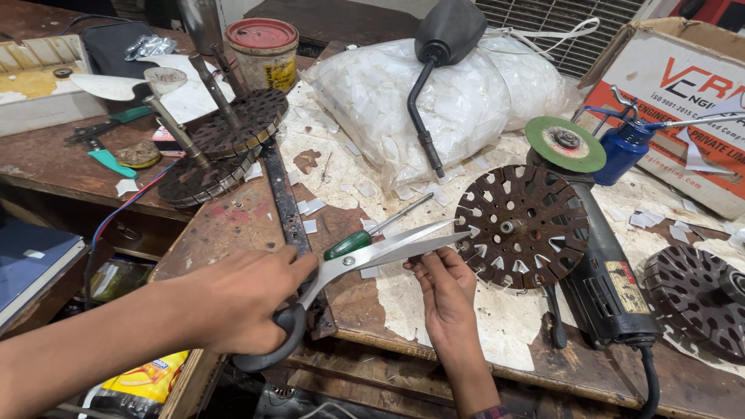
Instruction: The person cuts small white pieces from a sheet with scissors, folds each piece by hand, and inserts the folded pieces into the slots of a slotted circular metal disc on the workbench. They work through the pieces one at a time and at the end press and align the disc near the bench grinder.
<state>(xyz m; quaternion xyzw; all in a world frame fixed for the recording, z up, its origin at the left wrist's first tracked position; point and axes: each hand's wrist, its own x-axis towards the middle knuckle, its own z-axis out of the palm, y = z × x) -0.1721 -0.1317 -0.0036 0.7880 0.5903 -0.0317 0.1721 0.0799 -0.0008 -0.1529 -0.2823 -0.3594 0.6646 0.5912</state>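
1. Left hand [237,299]: fingers curled through the handles of the scissors [365,260], blades parted, just left of the rusty slotted disc [521,226].
2. Right hand [446,287]: fingertips pinching a small strip (barely visible) between the blades.

A worn wooden table [233,225] fills most of the frame, its top patched with torn white paper and scattered scraps. A second, lower table [46,167] sits at the left, and a metal grille [566,23] stands behind at the upper right. The light is even and bright.
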